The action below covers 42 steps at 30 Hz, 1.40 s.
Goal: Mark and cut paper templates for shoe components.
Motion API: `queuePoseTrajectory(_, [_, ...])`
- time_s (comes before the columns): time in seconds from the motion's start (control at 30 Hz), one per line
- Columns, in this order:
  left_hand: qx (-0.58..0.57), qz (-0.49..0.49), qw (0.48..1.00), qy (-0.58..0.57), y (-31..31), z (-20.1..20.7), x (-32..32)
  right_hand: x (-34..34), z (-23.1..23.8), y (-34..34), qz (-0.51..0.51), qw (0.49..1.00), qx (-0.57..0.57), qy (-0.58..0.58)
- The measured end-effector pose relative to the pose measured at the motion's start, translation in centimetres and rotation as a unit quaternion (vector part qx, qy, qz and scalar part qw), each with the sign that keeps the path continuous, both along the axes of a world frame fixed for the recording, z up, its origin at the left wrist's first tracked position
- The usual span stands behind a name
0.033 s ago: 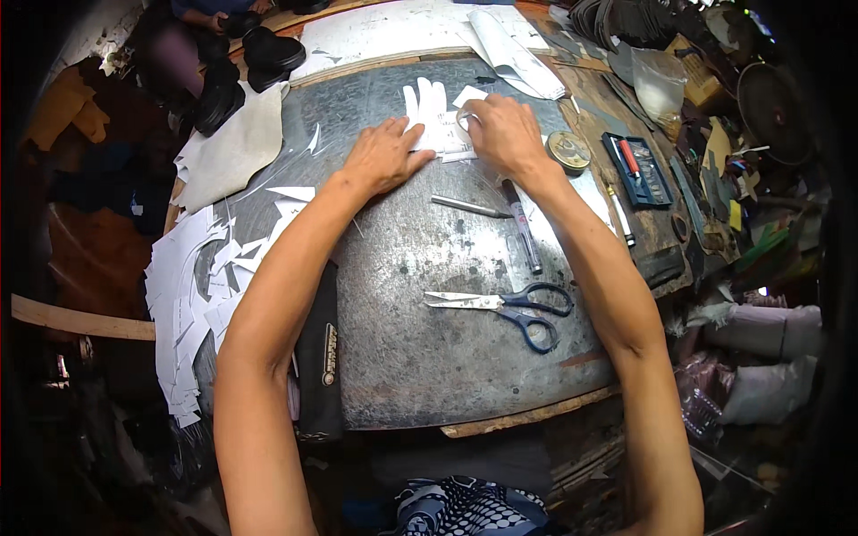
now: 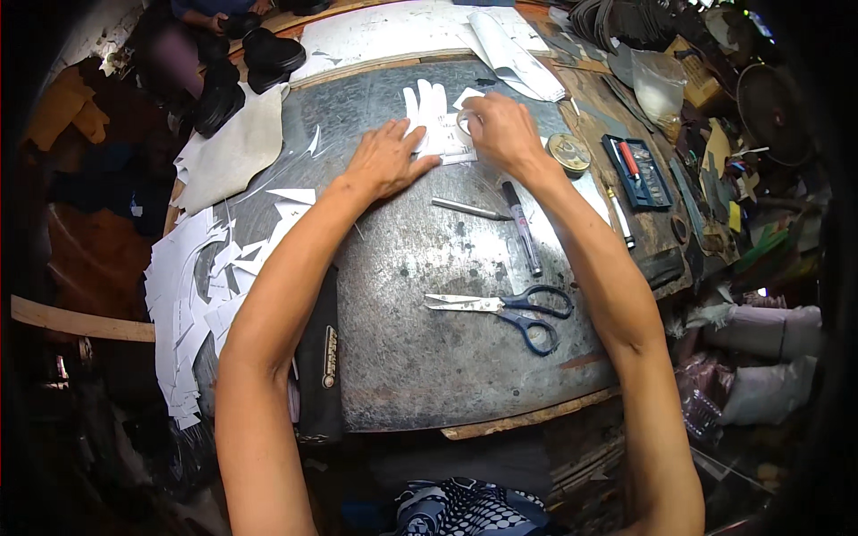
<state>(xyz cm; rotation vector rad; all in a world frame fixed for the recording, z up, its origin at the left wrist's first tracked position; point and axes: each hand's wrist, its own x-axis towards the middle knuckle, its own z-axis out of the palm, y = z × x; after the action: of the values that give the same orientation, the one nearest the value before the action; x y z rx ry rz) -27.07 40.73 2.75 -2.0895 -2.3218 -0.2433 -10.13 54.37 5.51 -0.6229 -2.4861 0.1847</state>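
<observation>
My left hand (image 2: 386,159) lies with its fingers spread at the left edge of a white paper cutout (image 2: 433,129) with finger-like strips at its far end. In my right hand (image 2: 505,132), the fingers close around a clear ring that looks like a roll of tape (image 2: 464,125), held over the cutout's right side. A small white paper piece (image 2: 468,96) lies just beyond that hand. Nearer me are a slim metal pointed tool (image 2: 466,207), a marker (image 2: 523,230) and blue-handled scissors (image 2: 500,305), lying partly spread.
White paper scraps (image 2: 192,304) pile up at the left, below a pale sheet (image 2: 234,147). On the right are a round tin (image 2: 569,154), a blue tray (image 2: 645,179) with a red tool, and a white marker (image 2: 620,217). A rolled sheet (image 2: 514,55) lies at the back.
My left thumb has shifted slightly to the right over the paper. A little more of the cutout's near edge shows; my right hand stays in place with the ring.
</observation>
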Motion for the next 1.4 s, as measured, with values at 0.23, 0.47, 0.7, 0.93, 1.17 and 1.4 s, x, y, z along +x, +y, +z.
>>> queuePoseTrajectory(0.23, [0.057, 0.057, 0.994, -0.074, 0.6, -2.0, 1.4, -7.0, -0.6, 6.9, -0.009, 0.803, -0.544, 0.243])
queuePoseTrajectory(0.47, [0.058, 0.056, 0.988, -0.129, 0.6, -2.2, 0.6, -10.9, 0.4, 9.7, -0.065, 0.799, -0.586, 0.117])
queuePoseTrajectory(0.7, [0.048, 0.053, 0.991, -0.114, 0.6, -1.7, 1.2, -12.8, -1.3, 12.1, -0.002, 0.866, -0.49, 0.101])
queuePoseTrajectory(0.93, [0.05, 0.056, 0.989, -0.125, 0.5, -2.2, 0.6, -14.9, -0.7, 11.2, -0.009, 0.896, -0.443, 0.018])
queuePoseTrajectory(1.17, [0.076, 0.053, 0.987, -0.128, 0.7, -2.5, 0.4, -13.4, 0.8, 10.8, -0.043, 0.872, -0.487, 0.029])
queuePoseTrajectory(1.4, [0.074, 0.059, 0.988, -0.121, 0.7, -2.4, 0.7, -13.0, 1.4, 9.2, -0.057, 0.862, -0.502, -0.027])
